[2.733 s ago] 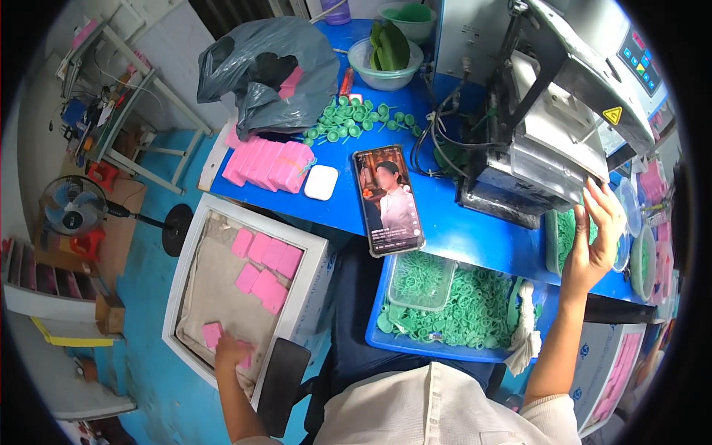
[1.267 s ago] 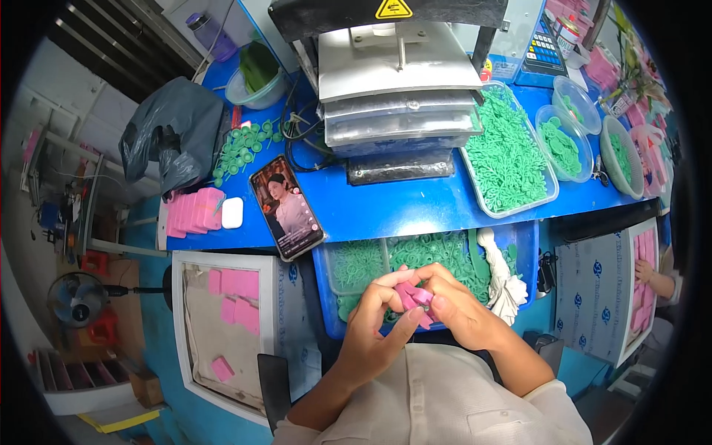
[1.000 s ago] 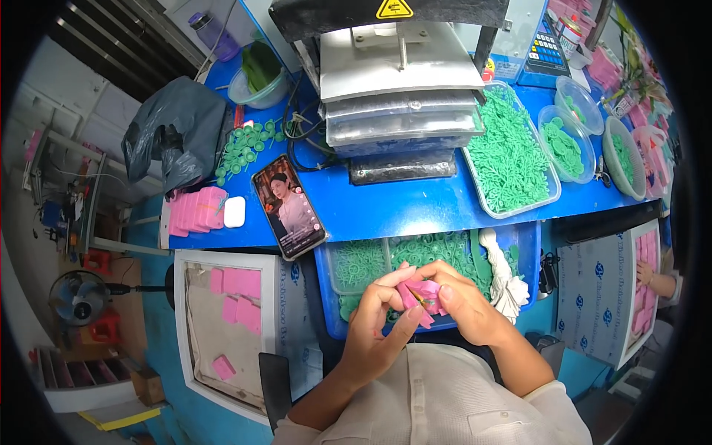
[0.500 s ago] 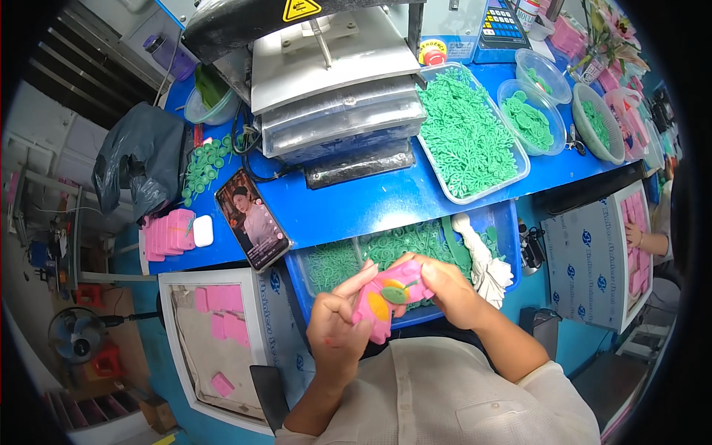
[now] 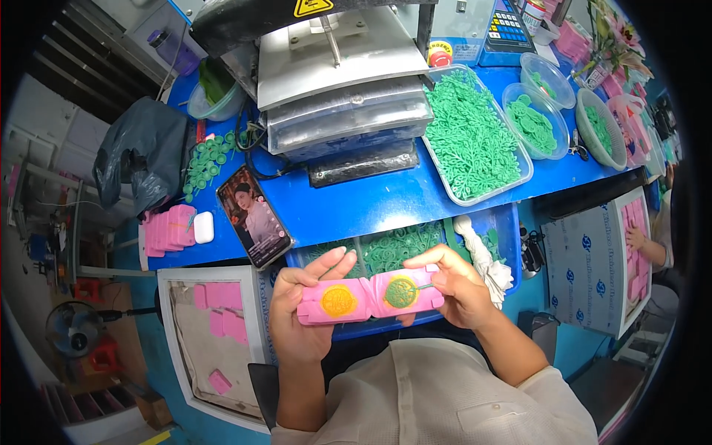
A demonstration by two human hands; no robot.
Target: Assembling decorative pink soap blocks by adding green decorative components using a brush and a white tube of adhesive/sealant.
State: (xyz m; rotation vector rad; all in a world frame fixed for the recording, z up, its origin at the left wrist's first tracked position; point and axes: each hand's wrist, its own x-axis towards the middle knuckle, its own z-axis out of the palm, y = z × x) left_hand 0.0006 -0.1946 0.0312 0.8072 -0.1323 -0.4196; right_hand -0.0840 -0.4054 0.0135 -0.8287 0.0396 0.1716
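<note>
The pink block (image 5: 363, 298) is between the two hands, and it has just come open. About a second ago it was bunched up and bent in the fingers; now its two halves lie side by side like an open book, nearly level. So both insides show at once: a yellow round patch (image 5: 339, 300) in the half by the left hand (image 5: 300, 326), and a green round piece (image 5: 401, 292) with a thin stem in the half by the right hand (image 5: 467, 293). The green piece looks to be sitting in its half, but I cannot tell how tightly. The left hand grips the left end, with two fingertips poking up past the top edge. The right hand grips the other end, its pointing finger stretched along above the top edge. The left arm comes almost straight up from below, and the right arm slants in from the lower right. Just past the hands is a blue bin (image 5: 507, 219) of green bits (image 5: 393, 248), with a white cloth (image 5: 483, 259) near the right hand. A phone (image 5: 254, 215) lies beyond the left hand.
</note>
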